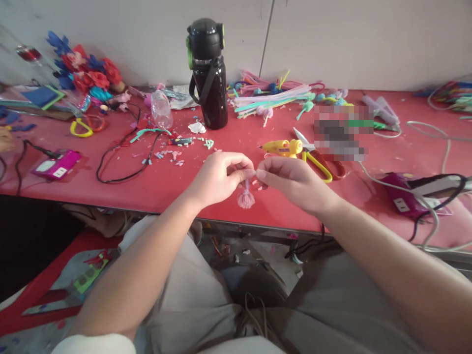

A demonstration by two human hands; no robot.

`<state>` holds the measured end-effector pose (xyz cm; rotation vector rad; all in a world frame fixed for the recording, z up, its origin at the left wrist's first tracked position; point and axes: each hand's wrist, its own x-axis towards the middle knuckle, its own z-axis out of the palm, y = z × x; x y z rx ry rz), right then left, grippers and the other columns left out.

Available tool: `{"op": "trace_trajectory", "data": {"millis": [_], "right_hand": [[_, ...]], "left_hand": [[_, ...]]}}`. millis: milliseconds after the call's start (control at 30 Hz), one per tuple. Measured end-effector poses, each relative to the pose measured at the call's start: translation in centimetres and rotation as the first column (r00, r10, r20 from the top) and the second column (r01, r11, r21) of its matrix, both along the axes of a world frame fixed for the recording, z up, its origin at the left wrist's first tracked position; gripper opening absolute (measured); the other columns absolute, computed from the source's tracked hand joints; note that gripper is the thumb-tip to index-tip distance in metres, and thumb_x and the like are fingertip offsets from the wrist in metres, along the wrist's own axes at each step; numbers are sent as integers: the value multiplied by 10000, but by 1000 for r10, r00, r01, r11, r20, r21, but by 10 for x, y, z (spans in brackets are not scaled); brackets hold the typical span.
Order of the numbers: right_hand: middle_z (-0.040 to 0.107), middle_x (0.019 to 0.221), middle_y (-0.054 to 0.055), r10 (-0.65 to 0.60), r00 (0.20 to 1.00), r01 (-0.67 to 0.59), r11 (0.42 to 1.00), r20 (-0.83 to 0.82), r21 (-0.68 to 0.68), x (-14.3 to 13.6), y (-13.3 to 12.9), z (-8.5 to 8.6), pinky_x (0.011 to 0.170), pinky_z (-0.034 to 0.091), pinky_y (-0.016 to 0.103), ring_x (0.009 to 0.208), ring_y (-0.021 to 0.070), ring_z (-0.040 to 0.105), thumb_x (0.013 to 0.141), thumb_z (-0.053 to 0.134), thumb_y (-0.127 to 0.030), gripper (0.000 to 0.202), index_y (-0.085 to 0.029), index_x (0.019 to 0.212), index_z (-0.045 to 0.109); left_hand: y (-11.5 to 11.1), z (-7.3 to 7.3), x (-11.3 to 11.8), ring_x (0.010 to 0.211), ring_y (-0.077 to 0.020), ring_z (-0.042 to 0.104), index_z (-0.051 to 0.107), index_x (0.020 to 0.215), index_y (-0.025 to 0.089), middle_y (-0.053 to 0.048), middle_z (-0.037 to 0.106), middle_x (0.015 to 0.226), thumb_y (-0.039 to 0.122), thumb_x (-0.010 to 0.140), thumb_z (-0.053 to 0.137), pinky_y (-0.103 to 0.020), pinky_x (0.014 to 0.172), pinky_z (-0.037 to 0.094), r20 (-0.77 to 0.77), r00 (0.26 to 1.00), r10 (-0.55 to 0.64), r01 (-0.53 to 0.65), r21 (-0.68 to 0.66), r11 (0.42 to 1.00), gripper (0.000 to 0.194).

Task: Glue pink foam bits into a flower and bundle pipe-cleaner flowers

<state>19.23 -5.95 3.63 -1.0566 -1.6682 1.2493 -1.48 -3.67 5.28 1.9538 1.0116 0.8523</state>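
Note:
Between thumb and fingertips, my left hand (227, 176) pinches the thin stem of a small pink tassel-like pipe-cleaner piece (246, 198), whose fluffy round end hangs down above the table's front part. My right hand (291, 181) is closed in a pinch, its fingertips meeting those of my left hand. What lies between the right fingertips is too small to make out. Just behind my right hand lie a yellow glue gun (282, 147) and scissors (321, 166) with yellow and red handles. Small pink clippings (259, 185) are on the table beside the fingers.
A black bottle (215, 93) stands upright on the red table (184, 169). Pipe-cleaner bundles (273, 101) lie by the wall. Left are a clear bottle (161, 110), another pair of scissors (81, 128) and a purple power box (57, 164); another (400, 196) sits right among loose cables.

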Motion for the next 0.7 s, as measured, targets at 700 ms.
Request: {"op": "trace_trajectory", "data": {"millis": [700], "right_hand": [[679,645,22,-299,952,290,950,-71,-120,-7,-3,-8,623,565,322,606,152,637,773,830,-412,239,-210,682,741]], "left_hand": [[7,-11,1,678,-196,782,755,802,174,-72,797,746,431,858,822,-311,705,676,189,941,281,-286,-2,958,272]]}}
